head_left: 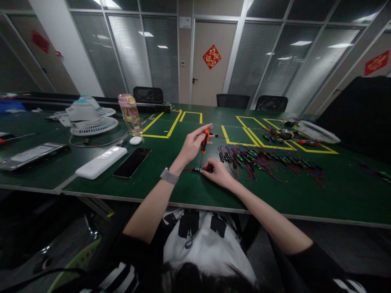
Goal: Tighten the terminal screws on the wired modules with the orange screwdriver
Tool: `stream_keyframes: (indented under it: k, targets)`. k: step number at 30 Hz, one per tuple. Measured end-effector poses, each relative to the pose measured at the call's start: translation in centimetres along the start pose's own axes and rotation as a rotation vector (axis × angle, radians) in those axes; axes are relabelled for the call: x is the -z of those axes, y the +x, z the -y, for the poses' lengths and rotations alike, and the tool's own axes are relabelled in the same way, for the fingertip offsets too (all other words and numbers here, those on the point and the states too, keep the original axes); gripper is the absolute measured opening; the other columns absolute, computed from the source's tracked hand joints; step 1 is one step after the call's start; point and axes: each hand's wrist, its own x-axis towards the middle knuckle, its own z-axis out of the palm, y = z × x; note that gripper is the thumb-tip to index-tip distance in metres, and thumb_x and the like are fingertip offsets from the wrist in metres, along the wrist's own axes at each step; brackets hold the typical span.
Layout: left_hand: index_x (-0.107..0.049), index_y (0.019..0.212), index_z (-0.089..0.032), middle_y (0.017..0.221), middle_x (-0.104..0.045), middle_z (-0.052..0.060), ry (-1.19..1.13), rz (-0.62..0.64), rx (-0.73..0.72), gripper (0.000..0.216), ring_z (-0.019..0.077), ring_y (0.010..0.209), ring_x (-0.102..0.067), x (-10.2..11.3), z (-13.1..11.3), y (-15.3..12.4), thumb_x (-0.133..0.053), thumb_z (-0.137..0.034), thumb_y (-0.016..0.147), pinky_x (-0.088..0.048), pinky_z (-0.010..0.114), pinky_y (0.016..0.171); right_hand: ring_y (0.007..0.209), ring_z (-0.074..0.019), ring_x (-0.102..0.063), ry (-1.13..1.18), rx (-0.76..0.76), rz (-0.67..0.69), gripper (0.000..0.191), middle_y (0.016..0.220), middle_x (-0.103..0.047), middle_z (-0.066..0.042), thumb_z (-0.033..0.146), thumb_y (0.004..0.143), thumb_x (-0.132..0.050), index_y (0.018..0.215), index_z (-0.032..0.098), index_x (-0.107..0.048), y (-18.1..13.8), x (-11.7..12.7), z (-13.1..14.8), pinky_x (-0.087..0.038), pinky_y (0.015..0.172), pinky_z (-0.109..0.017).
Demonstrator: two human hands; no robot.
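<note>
My left hand (191, 146), with a watch on its wrist, is closed round an orange-handled screwdriver (204, 143). The screwdriver stands nearly upright with its tip down on a small green circuit board (198, 169). My right hand (218, 171) pinches that board against the green table (336, 191); a red wire trails from the board to the left. Just right of my hands lies a spread pile of several similar small boards with red and blue wires (269, 160).
To the left lie a black phone (132, 162), a white power bank (100, 162), a pink-capped bottle (130, 114) and white desk fans (88, 118). A fan grille with tools (317, 132) is at the far right. Yellow tape boxes (171, 126) mark the table; black chairs (232, 101) stand behind.
</note>
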Motion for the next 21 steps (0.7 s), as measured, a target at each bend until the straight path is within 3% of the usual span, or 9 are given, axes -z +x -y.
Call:
stream_keyframes:
  k: [4, 8, 11, 14, 18, 21]
  targets:
    - [-0.062, 0.115, -0.022, 0.106, -0.065, 0.007, 0.138, -0.077, -0.039, 0.032, 0.0133, 0.086, -0.063, 0.05, -0.13, -0.14, -0.059, -0.025, 0.083, -0.053, 0.028, 0.076, 0.063, -0.0133, -0.053, 0.003, 0.004, 0.001, 0.010, 0.068, -0.059, 0.000, 0.019, 0.073, -0.065, 0.070, 0.018, -0.056, 0.01, -0.01, -0.03, -0.041, 0.059, -0.024]
    - [-0.068, 0.104, -0.024, 0.108, -0.058, 0.006, 0.286, -0.161, -0.101, 0.030, 0.0145, 0.095, -0.058, 0.29, 0.11, 0.02, -0.069, -0.031, 0.075, -0.050, 0.026, 0.078, 0.063, -0.0133, -0.053, -0.001, 0.006, -0.004, 0.011, 0.068, -0.058, 0.001, 0.019, 0.073, -0.065, 0.069, 0.018, -0.055, 0.02, -0.05, -0.13, -0.041, 0.059, -0.024]
    - [-0.065, 0.110, -0.022, 0.120, -0.055, 0.008, 0.192, -0.132, -0.067, 0.028, 0.0168, 0.107, -0.057, 0.23, 0.15, 0.17, -0.056, -0.031, 0.086, -0.050, 0.028, 0.084, 0.063, -0.0131, -0.053, -0.004, 0.011, -0.001, 0.011, 0.068, -0.058, 0.001, 0.019, 0.073, -0.065, 0.069, 0.018, -0.055, 0.02, -0.01, -0.09, -0.041, 0.059, -0.024]
    - [-0.058, 0.121, -0.021, 0.122, -0.058, 0.009, 0.026, -0.056, 0.006, 0.034, 0.0156, 0.099, -0.062, 0.02, 0.06, 0.13, -0.041, -0.025, 0.092, -0.052, 0.031, 0.081, 0.063, -0.0130, -0.052, -0.004, 0.010, 0.000, 0.011, 0.068, -0.058, 0.001, 0.019, 0.073, -0.066, 0.069, 0.018, -0.055, 0.01, 0.07, 0.06, -0.041, 0.059, -0.024]
    - [-0.060, 0.118, -0.022, 0.099, -0.064, 0.005, 0.150, -0.104, -0.033, 0.036, 0.0128, 0.082, -0.061, 0.04, 0.02, -0.08, -0.061, -0.026, 0.082, -0.051, 0.028, 0.075, 0.063, -0.0132, -0.053, 0.001, -0.007, 0.008, 0.011, 0.068, -0.058, 0.001, 0.019, 0.073, -0.065, 0.069, 0.018, -0.055, -0.01, 0.18, 0.34, -0.041, 0.059, -0.024]
    - [-0.067, 0.107, -0.025, 0.096, -0.061, 0.004, 0.308, -0.166, -0.111, 0.035, 0.0135, 0.085, -0.058, 0.28, 0.14, -0.06, -0.072, -0.029, 0.073, -0.050, 0.027, 0.075, 0.063, -0.0132, -0.053, -0.007, -0.007, 0.008, 0.011, 0.068, -0.058, 0.000, 0.018, 0.073, -0.065, 0.069, 0.018, -0.055, -0.01, 0.25, 0.47, -0.041, 0.059, -0.024]
